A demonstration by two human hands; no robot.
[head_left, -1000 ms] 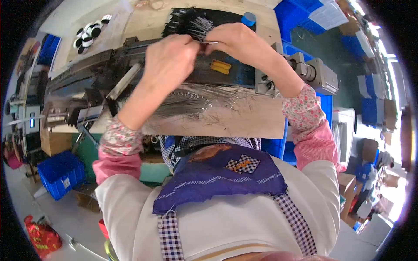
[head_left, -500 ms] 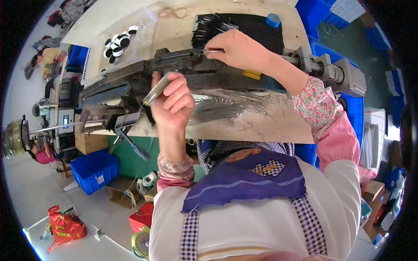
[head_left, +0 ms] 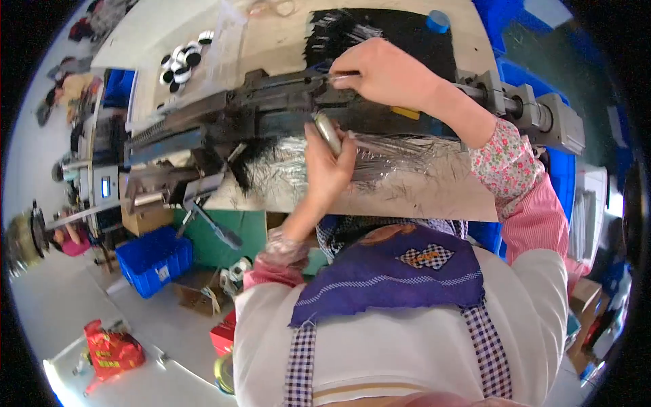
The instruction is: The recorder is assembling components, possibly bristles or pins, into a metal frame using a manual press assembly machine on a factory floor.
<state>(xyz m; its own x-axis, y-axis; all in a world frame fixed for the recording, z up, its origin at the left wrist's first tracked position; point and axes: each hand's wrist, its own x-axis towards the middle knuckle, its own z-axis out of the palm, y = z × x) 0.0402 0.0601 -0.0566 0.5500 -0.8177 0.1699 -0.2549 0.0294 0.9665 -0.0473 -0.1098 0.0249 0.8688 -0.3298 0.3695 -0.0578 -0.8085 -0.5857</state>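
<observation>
Left hand (head_left: 329, 159) has come down off machine since a second ago; now low at desk (head_left: 434, 197) front edge, clamped on metal cylinder tool (head_left: 327, 132), over silvery fibre bundle (head_left: 380, 152). Right hand (head_left: 386, 71) stays up on long black machine (head_left: 271, 112), fingers pinched at thin strand. Hands now apart. Beyond right hand: black fibre mat (head_left: 400, 30), blue cap (head_left: 438, 20). Right forearm crosses machine, hiding part. Blue crate (head_left: 152, 261) on floor below left hand.
</observation>
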